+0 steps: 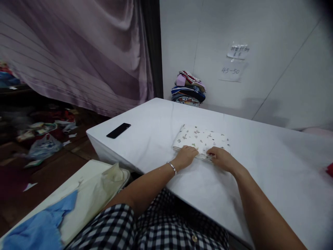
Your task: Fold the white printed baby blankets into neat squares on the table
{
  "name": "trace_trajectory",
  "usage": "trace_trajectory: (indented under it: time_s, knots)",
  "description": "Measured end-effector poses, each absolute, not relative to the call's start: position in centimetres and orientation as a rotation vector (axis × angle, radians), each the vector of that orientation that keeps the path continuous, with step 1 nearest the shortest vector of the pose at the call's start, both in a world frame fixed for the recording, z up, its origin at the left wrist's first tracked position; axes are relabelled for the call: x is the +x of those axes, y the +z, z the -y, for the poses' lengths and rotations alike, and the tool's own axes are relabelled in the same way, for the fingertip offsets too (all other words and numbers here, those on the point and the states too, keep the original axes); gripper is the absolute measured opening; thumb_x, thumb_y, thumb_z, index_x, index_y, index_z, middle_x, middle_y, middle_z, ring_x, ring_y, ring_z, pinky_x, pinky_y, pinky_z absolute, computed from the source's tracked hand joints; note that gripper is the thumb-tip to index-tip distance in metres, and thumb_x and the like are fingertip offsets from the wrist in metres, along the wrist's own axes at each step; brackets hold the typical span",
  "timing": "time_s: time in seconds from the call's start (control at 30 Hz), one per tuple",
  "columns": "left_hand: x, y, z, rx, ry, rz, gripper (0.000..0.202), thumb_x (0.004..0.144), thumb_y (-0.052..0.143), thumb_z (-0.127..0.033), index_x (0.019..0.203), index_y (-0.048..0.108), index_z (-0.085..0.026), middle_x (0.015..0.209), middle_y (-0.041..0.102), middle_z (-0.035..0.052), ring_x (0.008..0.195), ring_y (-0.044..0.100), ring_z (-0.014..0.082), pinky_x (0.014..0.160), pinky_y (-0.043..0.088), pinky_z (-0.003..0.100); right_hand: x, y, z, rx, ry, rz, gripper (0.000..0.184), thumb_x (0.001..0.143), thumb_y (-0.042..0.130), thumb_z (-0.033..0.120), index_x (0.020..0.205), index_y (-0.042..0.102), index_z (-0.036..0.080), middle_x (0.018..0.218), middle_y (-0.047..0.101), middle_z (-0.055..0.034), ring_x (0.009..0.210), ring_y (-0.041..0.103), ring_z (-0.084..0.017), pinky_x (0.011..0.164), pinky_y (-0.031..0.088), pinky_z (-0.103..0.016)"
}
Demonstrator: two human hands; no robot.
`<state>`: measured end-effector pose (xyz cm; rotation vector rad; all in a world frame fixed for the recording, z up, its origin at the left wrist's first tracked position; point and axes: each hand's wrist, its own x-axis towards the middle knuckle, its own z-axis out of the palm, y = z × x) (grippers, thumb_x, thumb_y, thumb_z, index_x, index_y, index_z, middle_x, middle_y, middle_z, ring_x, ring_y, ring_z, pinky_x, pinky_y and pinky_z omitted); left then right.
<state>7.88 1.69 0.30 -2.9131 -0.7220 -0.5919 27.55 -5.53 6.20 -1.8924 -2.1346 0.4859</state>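
Two bare hands meet a folded cloth [204, 136], white with small leaf-like prints, lying flat on a white surface [151, 121]. Most of the cloth spreads just beyond the grip, away from the wearer; only its near edge, where several layers show, lies under the fingers. The left hand [185, 155] rests on the near left part of that edge, palm down, fingers close together; whether it pinches the cloth cannot be told, since the thumb is hidden. The right hand [221, 159] is a short gap to the right, its thumb and bent forefinger clamped on the same edge. A silver bracelet [172, 168] circles the left wrist, and a black-and-white checked shirt [166, 239] shows below the grip, on the near side. Left of the grip and a little farther off, a black phone [118, 131] lies on the surface, well apart from the cloth. Well beyond the grip, a pile [188, 91] of folded fabrics stands against a pale wall [273, 41] bearing two handwritten notes, the lower [230, 71] reading 45–50. Far left of the grip hangs a mauve curtain [104, 41]; nearer on that side lies blue fabric [39, 222].
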Motion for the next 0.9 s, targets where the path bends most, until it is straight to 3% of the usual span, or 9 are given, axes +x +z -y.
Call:
trace_trajectory:
  time_s: [0.33,0.63,0.9]
  knots:
    - [4.5,0.6,-3.0,-2.819,-0.601,0.885,0.016,0.088,0.047,-0.015,0.1,0.058,-0.019,0.099,0.062,0.0035,0.097,0.052,0.0158,0.085,0.038,0.031,27.7,5.2,5.1,-1.729,0.799,1.997,0.023,0.069,0.049,0.019,0.082,0.068,0.023,0.09,0.067,-0.0017,0.081,0.059,-0.018,0.072,0.043,-0.027]
    - [0.1,0.2,-3.9,-2.743,-0.919,1.368,0.021,0.089,0.046,-0.026,0.105,0.059,-0.022,0.109,0.06,0.0028,0.1,0.053,0.0148,0.085,0.044,0.03,28.8,3.4,4.5,-1.77,0.843,1.883,0.022,0.07,0.051,0.025,0.086,0.067,0.022,0.086,0.068,-0.0026,0.083,0.061,-0.02,0.072,0.045,-0.03]
    - [0.5,0.3,-3.0,-2.788,-1.269,1.697,0.023,0.081,0.051,-0.016,0.101,0.061,-0.019,0.101,0.061,0.0004,0.072,0.057,0.0091,0.077,0.048,0.024,28.4,4.4,4.8,-1.779,0.875,1.866,0.023,0.071,0.05,0.026,0.086,0.067,0.022,0.086,0.068,-0.0023,0.079,0.06,-0.019,0.07,0.044,-0.03]
